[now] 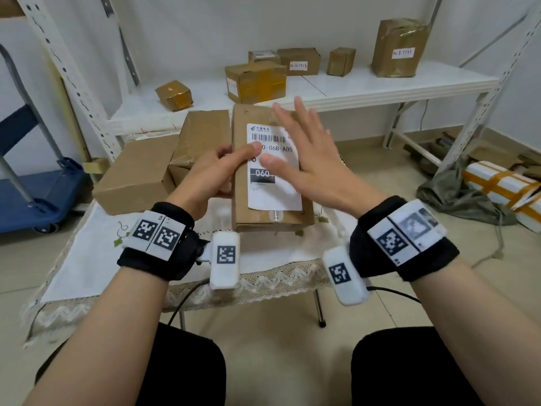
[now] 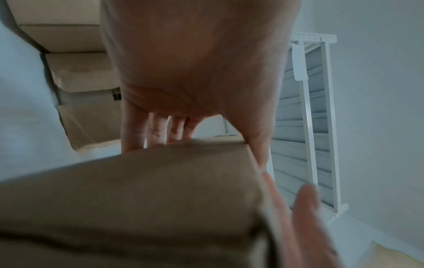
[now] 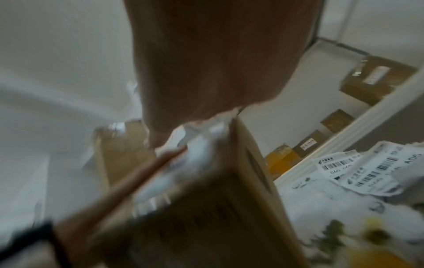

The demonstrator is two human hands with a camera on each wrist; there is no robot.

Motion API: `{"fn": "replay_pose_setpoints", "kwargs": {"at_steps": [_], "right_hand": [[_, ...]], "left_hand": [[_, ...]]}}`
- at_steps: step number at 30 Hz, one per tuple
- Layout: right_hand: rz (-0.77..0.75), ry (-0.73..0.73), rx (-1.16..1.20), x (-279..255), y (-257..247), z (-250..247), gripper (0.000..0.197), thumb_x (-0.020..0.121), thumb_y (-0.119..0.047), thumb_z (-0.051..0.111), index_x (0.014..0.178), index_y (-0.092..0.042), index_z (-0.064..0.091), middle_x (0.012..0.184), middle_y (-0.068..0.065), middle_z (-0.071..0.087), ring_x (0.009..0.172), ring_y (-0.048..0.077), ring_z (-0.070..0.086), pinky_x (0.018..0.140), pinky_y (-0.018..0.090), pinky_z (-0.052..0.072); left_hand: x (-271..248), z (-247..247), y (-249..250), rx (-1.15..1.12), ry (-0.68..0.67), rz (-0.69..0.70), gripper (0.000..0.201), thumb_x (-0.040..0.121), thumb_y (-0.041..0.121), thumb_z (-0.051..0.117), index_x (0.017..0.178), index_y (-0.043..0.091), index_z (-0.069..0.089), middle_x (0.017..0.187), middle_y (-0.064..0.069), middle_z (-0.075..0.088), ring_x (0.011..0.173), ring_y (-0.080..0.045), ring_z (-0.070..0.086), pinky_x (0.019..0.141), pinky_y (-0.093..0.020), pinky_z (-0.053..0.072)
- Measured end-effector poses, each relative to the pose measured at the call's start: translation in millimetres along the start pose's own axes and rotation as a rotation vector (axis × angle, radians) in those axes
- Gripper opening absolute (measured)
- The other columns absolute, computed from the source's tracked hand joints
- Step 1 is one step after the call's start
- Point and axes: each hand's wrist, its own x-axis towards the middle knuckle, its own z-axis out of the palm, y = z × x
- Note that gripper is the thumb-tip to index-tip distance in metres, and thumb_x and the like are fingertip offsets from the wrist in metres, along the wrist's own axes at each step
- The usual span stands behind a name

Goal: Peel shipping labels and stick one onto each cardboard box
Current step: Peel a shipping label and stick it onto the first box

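Note:
A brown cardboard box stands in the middle of the table with a white shipping label lying on its top face. My left hand grips the box's left edge, its thumb laid on the label; in the left wrist view its fingers wrap behind the box. My right hand is flat with fingers spread over the label's right half; whether it touches I cannot tell. The right wrist view is blurred and shows the box and a loose pile of printed labels on the cloth.
Two more cardboard boxes sit left of the held one on the lace-edged tablecloth. Behind, a white shelf carries several taped boxes. A blue trolley stands left; a white parcel lies on the floor at right.

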Motion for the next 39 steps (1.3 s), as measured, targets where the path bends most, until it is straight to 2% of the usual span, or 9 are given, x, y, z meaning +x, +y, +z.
{"fn": "replay_pose_setpoints", "kwargs": {"at_steps": [3, 7, 10, 14, 19, 24, 29, 36, 39], "right_hand": [[-0.079, 0.1, -0.26, -1, -2, 17, 0.086, 0.098, -0.072, 0.031, 0.165, -0.03, -0.002, 0.171, 0.004, -0.022, 0.156, 0.027, -0.024, 0.125, 0.054, -0.014], [-0.124, 0.245, -0.401, 2, -1, 27, 0.08, 0.101, -0.068, 0.022, 0.166, -0.025, 0.002, 0.172, 0.012, -0.012, 0.158, 0.034, -0.016, 0.125, 0.06, -0.008], [-0.099, 0.294, -0.387, 3, 2, 27, 0.082, 0.1, -0.069, 0.023, 0.165, -0.023, 0.002, 0.172, 0.014, -0.01, 0.158, 0.036, -0.014, 0.125, 0.06, -0.008], [-0.072, 0.341, -0.367, 10, 3, 19, 0.094, 0.094, -0.077, 0.018, 0.165, -0.018, 0.0, 0.172, 0.015, -0.01, 0.158, 0.037, -0.012, 0.125, 0.061, -0.009], [-0.027, 0.375, -0.317, 15, 8, 14, 0.093, 0.097, -0.072, 0.027, 0.165, -0.015, -0.002, 0.171, 0.015, -0.012, 0.158, 0.036, -0.014, 0.125, 0.059, -0.01], [0.095, 0.356, -0.203, 18, 23, 10, 0.094, 0.096, -0.072, 0.021, 0.163, -0.016, -0.012, 0.17, 0.012, -0.022, 0.156, 0.033, -0.02, 0.124, 0.06, -0.013], [-0.007, 0.334, -0.272, 7, 9, 23, 0.092, 0.098, -0.069, 0.028, 0.164, -0.015, -0.008, 0.17, 0.014, -0.018, 0.157, 0.033, -0.017, 0.123, 0.057, -0.016], [-0.009, 0.351, -0.289, 9, 11, 26, 0.088, 0.099, -0.069, 0.022, 0.164, -0.017, -0.004, 0.171, 0.012, -0.015, 0.157, 0.034, -0.017, 0.123, 0.055, -0.016], [0.011, 0.363, -0.26, 14, 14, 21, 0.086, 0.1, -0.067, 0.023, 0.165, -0.017, -0.005, 0.171, 0.012, -0.015, 0.157, 0.034, -0.017, 0.124, 0.057, -0.015]], "left_hand": [[-5, 3, 6, -0.043, -0.001, 0.037, 0.044, 0.09, 0.052, 0.068, 0.126, 0.026, 0.066, 0.108, 0.007, 0.078, 0.095, -0.011, 0.076, 0.068, -0.023, 0.057], [-8, 9, 8, -0.017, 0.009, 0.099, 0.041, 0.087, 0.05, 0.072, 0.122, 0.029, 0.066, 0.11, 0.005, 0.075, 0.093, -0.006, 0.075, 0.07, -0.024, 0.057], [-8, 11, 9, 0.005, 0.005, 0.131, 0.042, 0.085, 0.049, 0.074, 0.12, 0.029, 0.065, 0.104, 0.008, 0.073, 0.093, -0.006, 0.075, 0.075, -0.029, 0.059], [-6, 4, 8, 0.033, -0.031, 0.127, 0.056, 0.081, 0.052, 0.079, 0.127, 0.024, 0.062, 0.117, -0.001, 0.073, 0.098, -0.013, 0.075, 0.085, -0.042, 0.061], [-10, 2, 8, 0.058, -0.067, 0.112, 0.051, 0.083, 0.044, 0.08, 0.126, 0.024, 0.062, 0.106, 0.006, 0.073, 0.097, -0.011, 0.075, 0.078, -0.031, 0.057], [-8, 1, 8, 0.071, -0.053, 0.033, 0.049, 0.084, 0.046, 0.078, 0.124, 0.024, 0.061, 0.106, 0.006, 0.078, 0.093, -0.009, 0.076, 0.084, -0.036, 0.06], [-6, 1, 9, 0.085, -0.021, 0.037, 0.056, 0.082, 0.056, 0.075, 0.127, 0.026, 0.062, 0.108, 0.007, 0.077, 0.091, -0.007, 0.076, 0.072, -0.027, 0.06], [-9, 4, 14, 0.078, -0.072, 0.066, 0.05, 0.085, 0.049, 0.075, 0.127, 0.024, 0.063, 0.108, 0.008, 0.077, 0.094, -0.007, 0.075, 0.071, -0.026, 0.056], [-10, 3, 14, 0.089, -0.083, 0.064, 0.05, 0.083, 0.047, 0.077, 0.125, 0.025, 0.063, 0.105, 0.009, 0.077, 0.092, -0.005, 0.075, 0.065, -0.02, 0.055]]}}
